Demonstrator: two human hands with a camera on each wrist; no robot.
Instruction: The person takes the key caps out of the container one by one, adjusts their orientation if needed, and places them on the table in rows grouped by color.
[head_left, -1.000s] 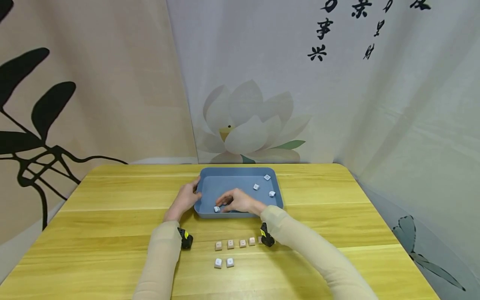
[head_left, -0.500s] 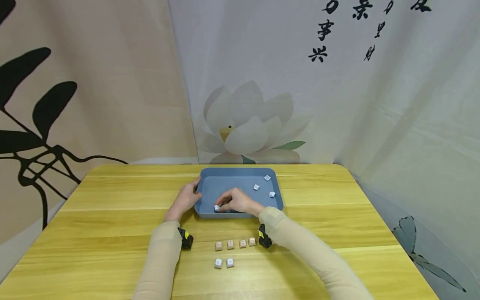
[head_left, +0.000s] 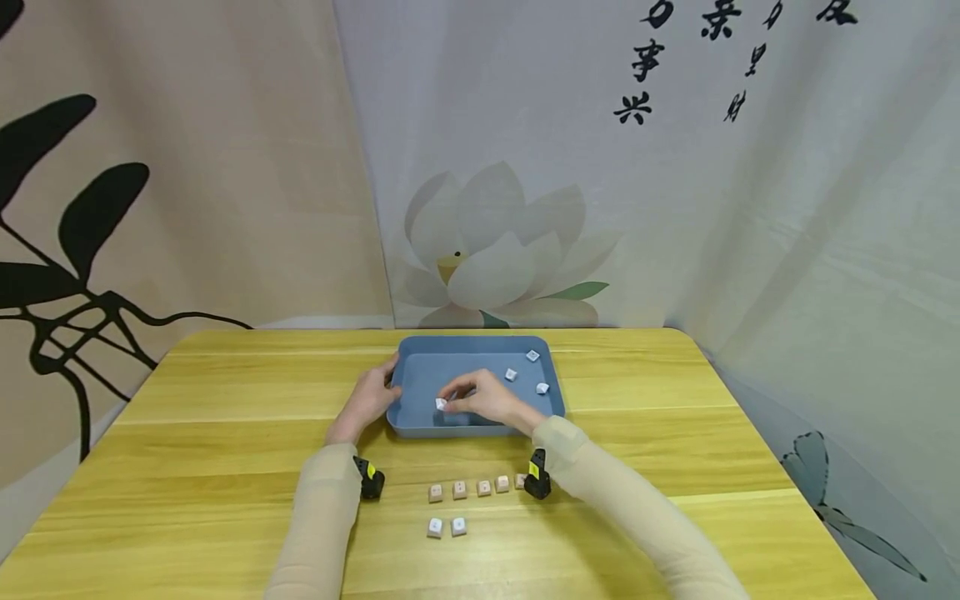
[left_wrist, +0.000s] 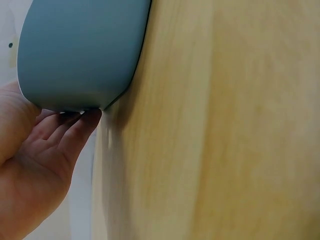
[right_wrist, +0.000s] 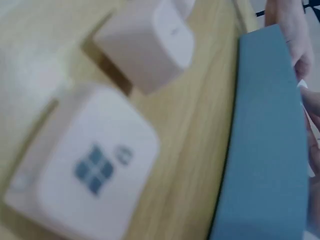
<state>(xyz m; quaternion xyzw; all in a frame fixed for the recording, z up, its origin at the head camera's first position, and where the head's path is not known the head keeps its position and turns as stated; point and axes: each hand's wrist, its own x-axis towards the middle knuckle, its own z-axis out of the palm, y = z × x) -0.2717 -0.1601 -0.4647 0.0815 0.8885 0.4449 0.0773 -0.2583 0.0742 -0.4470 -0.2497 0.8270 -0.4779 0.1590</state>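
My left hand [head_left: 366,402] grips the left side of a blue tray [head_left: 423,367], thumb at the rim and fingers against the outer wall, as the left wrist view shows. Over the tray's front left part, my right hand [head_left: 489,398] pinches a small white keycap [head_left: 440,404] between thumb and fingertips. Three more white keycaps lie at the tray's right side, among them one keycap [head_left: 511,375] nearest the middle. In the right wrist view the tray's front wall hides most of that hand.
On the wooden table [head_left: 247,417] in front of the tray stands a row of several pinkish keycaps [head_left: 460,490]. Two whiter keycaps [head_left: 459,526] sit nearer me. Close under the right wrist is a keycap with a window logo [right_wrist: 95,170]. A printed curtain [head_left: 495,125] hangs behind.
My right fingers have closed on the keycap at the tray's front left and raised it slightly, moving a little back and right. My left hand stays at the tray.
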